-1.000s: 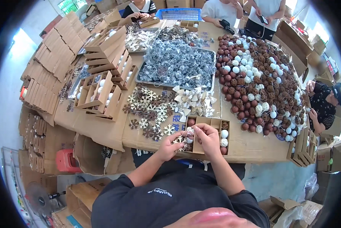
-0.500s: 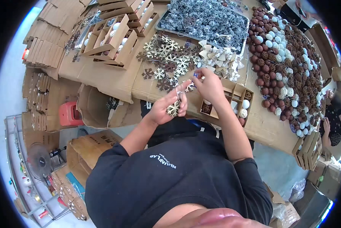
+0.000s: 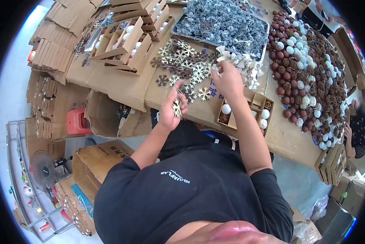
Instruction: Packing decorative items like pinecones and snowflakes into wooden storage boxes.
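Head view: a pale snowflake [image 3: 177, 109] is clamped in the left grip [image 3: 170, 114]; probably light, stiff, best held centrally; white pieces [image 3: 251, 73] lie beside the right grip [image 3: 229, 82], whose closure cannot be told.

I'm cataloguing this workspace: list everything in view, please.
Table: one, brown, centre
Tray: one, silvery, far side of table
Ornaments: many, silvery, heaped in the tray
Snowflakes: many, cream and dark brown, mid-table
Pale pieces: many, cream, right of the snowflakes
Balls: many, brown and white, table's right side
Divided box: one, brown, table's near edge
Filled boxes: several, brown, table's back left
Flat cardboard: stacks, brown, far left
Plastic item: one, red, below table
Fan: one, dark, lower left
Other people: at least two, right and top right
Shirt: one, black, lower centre
Left hand: one, bare, holding a cream snowflake
Right hand: one, bare, by the pale pieces
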Tool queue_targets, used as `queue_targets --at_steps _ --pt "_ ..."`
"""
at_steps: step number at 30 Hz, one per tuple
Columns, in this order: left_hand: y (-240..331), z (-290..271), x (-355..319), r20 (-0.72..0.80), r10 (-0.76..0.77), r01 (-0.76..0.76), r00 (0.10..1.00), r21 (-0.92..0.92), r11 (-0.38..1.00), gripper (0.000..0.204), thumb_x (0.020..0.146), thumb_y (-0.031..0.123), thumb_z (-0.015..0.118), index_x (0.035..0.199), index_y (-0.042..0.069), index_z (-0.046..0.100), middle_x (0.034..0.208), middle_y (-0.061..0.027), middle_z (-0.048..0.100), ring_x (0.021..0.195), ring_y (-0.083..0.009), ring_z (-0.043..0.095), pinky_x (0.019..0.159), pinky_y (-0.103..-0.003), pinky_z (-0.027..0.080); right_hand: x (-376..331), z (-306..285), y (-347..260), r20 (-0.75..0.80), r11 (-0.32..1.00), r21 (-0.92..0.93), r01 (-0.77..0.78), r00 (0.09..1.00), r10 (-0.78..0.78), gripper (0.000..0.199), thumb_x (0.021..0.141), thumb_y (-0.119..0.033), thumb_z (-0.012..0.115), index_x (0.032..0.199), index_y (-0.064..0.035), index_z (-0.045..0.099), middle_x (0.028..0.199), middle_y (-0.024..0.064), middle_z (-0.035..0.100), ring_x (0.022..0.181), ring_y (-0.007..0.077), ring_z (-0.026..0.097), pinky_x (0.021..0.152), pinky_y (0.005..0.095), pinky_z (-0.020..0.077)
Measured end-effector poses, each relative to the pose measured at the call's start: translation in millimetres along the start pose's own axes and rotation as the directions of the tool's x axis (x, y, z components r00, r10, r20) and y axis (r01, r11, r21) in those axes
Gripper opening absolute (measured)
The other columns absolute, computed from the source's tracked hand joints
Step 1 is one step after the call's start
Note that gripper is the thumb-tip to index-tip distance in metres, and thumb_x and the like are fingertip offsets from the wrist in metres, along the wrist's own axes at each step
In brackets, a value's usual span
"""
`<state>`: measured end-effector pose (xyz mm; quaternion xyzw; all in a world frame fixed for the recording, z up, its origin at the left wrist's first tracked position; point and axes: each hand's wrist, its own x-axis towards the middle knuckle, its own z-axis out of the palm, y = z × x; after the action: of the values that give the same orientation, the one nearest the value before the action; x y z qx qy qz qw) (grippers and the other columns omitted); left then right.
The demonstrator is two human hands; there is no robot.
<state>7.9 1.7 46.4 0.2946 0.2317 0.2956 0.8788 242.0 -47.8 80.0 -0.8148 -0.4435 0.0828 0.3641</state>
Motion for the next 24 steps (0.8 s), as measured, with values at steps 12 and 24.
queue_targets --at_steps 12,24 --pt "4 -41 37 -0.053 0.639 -0.355 0.767 0.795 0.492 0.058 0.097 0.005 0.052 0.154 0.008 0.040 0.085 0.0028 0.050 0.072 -0.0077 0.045 0.067 -0.023 0.043 -24 103 -17 0.217 0.936 -0.140 0.324 0.932 -0.290 0.010 0.087 -0.012 0.057 0.093 -0.0069 0.064 0.096 0.0146 0.064 0.087 0.0317 0.070 0.071 0.0442 0.0582" --pt "15 -57 65 0.186 0.652 -0.233 0.735 0.972 -0.015 0.066 0.090 0.006 0.059 0.153 0.009 0.042 0.079 -0.0039 0.054 0.071 -0.0175 0.054 0.068 -0.033 0.048 1 104 -17 0.280 0.828 -0.224 0.514 0.848 -0.451 0.012 0.085 -0.015 0.059 0.092 -0.0077 0.067 0.094 0.0118 0.065 0.085 0.0290 0.071 0.068 0.0430 0.0581"
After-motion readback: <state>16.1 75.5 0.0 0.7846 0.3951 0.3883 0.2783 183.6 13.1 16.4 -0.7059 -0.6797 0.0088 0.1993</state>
